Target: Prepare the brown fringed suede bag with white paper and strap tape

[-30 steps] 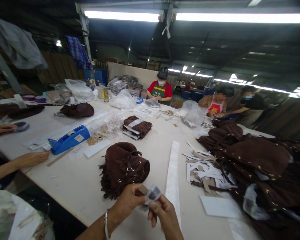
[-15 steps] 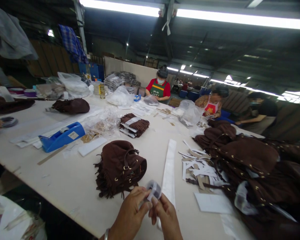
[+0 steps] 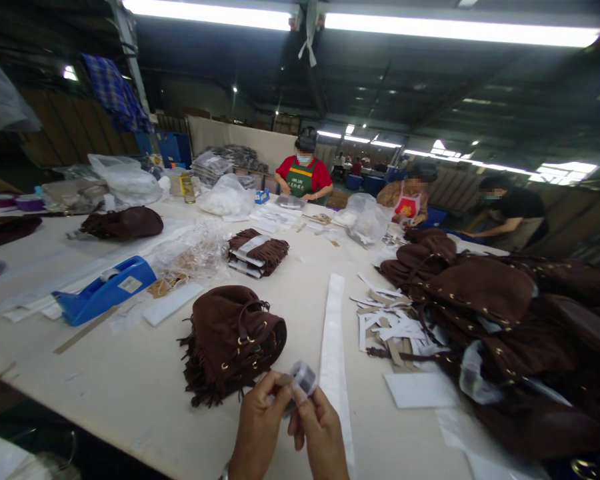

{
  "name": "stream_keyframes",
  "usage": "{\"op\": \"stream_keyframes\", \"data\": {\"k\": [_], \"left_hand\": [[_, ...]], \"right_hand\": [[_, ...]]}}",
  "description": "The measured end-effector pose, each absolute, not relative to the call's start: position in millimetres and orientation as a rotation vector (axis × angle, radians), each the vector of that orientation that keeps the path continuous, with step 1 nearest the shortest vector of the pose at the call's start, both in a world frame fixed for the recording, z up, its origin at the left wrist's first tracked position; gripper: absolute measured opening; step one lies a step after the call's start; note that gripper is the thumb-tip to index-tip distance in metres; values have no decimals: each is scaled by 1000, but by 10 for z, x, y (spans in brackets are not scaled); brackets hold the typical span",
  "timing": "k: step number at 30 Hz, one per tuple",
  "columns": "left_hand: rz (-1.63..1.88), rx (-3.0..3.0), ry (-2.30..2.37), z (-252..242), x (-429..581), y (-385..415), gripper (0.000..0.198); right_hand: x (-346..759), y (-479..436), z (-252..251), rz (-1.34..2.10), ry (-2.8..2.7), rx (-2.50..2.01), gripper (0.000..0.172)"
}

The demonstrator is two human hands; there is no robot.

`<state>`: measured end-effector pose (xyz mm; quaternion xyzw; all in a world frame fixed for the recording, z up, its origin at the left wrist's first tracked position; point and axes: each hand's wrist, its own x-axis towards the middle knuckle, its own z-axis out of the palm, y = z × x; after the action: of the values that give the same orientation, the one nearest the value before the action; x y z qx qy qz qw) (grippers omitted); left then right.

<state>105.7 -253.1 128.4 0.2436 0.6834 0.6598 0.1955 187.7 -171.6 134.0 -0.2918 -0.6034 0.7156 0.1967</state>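
Note:
Both hands meet low in the middle, in front of a dark brown fringed bag lying on the table. My right hand is closed on a small dark piece wrapped in clear plastic. My left hand pinches a small tan piece at the wrapping's left edge; whether the two are joined I cannot tell. The bag shows gold eyelets and a short strap, and its opening faces right. Just right of my hands lies a long white strip.
A blue tape dispenser stands left, beside crumpled clear plastic. Folded brown fringed pieces lie farther back. At right are cut white strips and a heap of brown bags. Co-workers work across the table.
The view has swung a little right, so the scene sits farther left. The wrapped piece has turned in my fingers, and a tan piece now shows at my left fingertips.

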Motion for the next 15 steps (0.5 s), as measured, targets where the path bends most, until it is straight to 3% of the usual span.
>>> {"op": "stream_keyframes", "data": {"k": [4, 7, 11, 15], "left_hand": [[1783, 1443, 2352, 1256, 1078, -2541, 16], [1538, 1910, 2496, 1210, 1063, -2526, 20], [1128, 2193, 2634, 1182, 1078, -2466, 28], [951, 2285, 2684, 1110, 1069, -2408, 34]], "right_hand": [[1878, -1672, 1330, 2150, -1590, -833, 44], [1888, -1638, 1306, 2218, -1525, -895, 44], [1919, -1590, 1330, 2235, -1500, -993, 47], [2050, -1492, 1426, 2352, -1415, -848, 42]]}}
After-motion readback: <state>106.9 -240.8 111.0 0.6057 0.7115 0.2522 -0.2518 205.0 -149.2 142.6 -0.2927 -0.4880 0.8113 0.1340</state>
